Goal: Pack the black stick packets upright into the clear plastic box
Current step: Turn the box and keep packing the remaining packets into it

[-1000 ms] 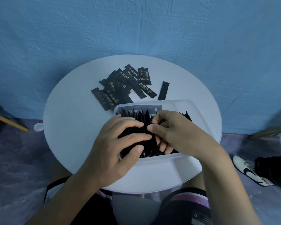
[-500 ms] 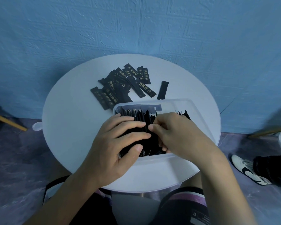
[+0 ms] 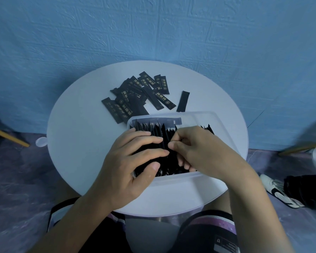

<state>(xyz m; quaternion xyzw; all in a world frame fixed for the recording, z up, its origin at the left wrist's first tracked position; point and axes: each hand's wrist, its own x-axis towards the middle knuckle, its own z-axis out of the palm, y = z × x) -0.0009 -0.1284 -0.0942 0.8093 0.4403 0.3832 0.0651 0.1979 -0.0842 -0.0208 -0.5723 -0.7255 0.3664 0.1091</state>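
At the far left a wooden leg (image 3: 7,136) is slanting across the floor. A small white round piece (image 3: 41,141) is sitting just beside the left rim of the round white counter (image 3: 77,152).

Toward the back of the counter, left of centre, a loose pile (image 3: 135,95) of black stick packets is lying flat. The packets are overlapping at mixed angles, several with gold print facing up. The pile's near end is reaching the far left corner of the clear plastic box (image 3: 219,123).

The left hand (image 3: 128,165) is reaching over the box's left half. Its fingers are spreading across the tops of the upright packets (image 3: 154,129) and its thumb is pressing in from the near side, so it is clasping that bunch.

The box is sitting mid-counter. Inside it the upright packets are standing on end in a tight row, their pointed tops showing along the far wall, from the left wall to just past the right hand's knuckles.

A single packet (image 3: 183,101) is lying flat just behind the box's far rim, apart from the pile.

The right hand (image 3: 199,150) is reaching in from the right. Its fingers are curling tightly down among the upright packets, with thumb and forefinger pinching narrowly at the middle of the row; which packet it is holding cannot be told.

A white and black shoe (image 3: 279,192) is lying on the floor at the right.
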